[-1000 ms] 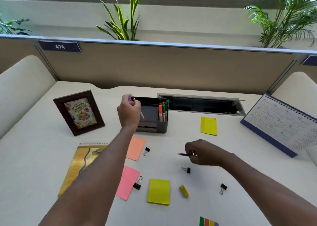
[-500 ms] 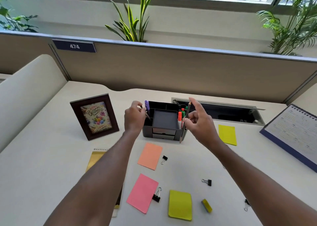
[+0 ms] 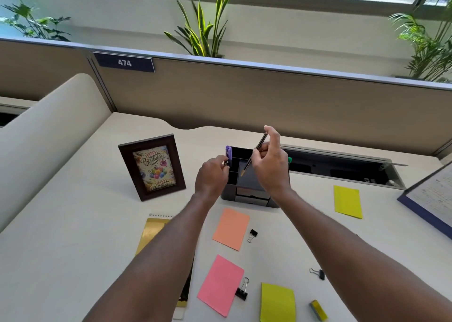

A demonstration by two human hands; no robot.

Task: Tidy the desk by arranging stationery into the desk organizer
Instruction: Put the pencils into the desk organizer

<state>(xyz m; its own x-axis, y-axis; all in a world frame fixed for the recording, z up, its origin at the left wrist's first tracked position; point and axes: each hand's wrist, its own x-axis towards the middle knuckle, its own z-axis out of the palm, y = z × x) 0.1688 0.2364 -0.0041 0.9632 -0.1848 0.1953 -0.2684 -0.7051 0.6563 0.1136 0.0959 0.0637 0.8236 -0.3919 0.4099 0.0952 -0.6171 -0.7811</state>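
Desk (image 3: 73,223), pale top, read left to right. Picture frame (image 3: 151,167) stands toward the left rear, leaning back, with a birthday card inside. Gold spiral notebook (image 3: 152,231) lies flat nearer the front edge, partly under the left forearm. Left hand (image 3: 211,177): fingers curled round the lower part of a purple pen (image 3: 228,154), held upright against the left rear corner of the desk organizer (image 3: 244,197). Cannot tell whether the pen's lower end is inside a compartment. The organizer is dark and sits mid-desk toward the rear edge. Right hand (image 3: 271,167) is above it, thumb and fingers pinching a slim dark pen (image 3: 253,155). This pen is tilted, its gold tip pointing down over the organizer's middle section, not touching. A green marker cap (image 3: 289,160) shows just right of that hand. In front of the organizer lie an orange note (image 3: 231,228) with a binder clip (image 3: 253,234) just beside it. A pink note (image 3: 220,285) and a yellow note (image 3: 277,302) lie near the front edge. A second yellow note (image 3: 347,201) lies toward the right edge.
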